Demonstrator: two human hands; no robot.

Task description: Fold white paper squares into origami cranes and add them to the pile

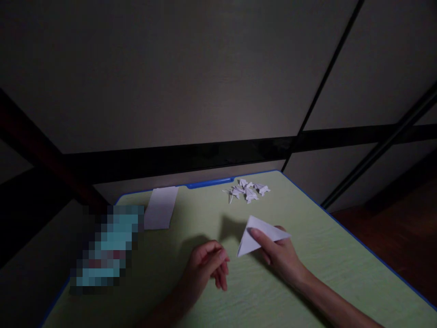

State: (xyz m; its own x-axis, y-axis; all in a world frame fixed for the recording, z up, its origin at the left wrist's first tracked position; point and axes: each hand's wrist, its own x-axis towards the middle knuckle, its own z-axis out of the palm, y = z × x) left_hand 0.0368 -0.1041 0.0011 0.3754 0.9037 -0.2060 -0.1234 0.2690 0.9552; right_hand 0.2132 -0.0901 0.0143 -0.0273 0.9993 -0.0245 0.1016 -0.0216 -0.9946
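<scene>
A white sheet of paper [258, 231], folded into a triangle, is pinched between the thumb and fingers of my right hand [282, 253]. It is held above the green tabletop, one point toward the far side and another toward my left hand. My left hand [209, 262] hovers just left of the folded paper, apart from it. Its fingers are loosely curled and slightly spread, with nothing seen in them. Beyond the hands, several small folded white paper figures [251, 195] lie clustered near the far edge.
White paper sheets [161, 207] lie at the far left of the green table [205, 209]. A pixelated turquoise object [111, 246] is by the left edge. A blue strip [210, 183] is set in the far edge. Behind stands a panelled surface [184, 77].
</scene>
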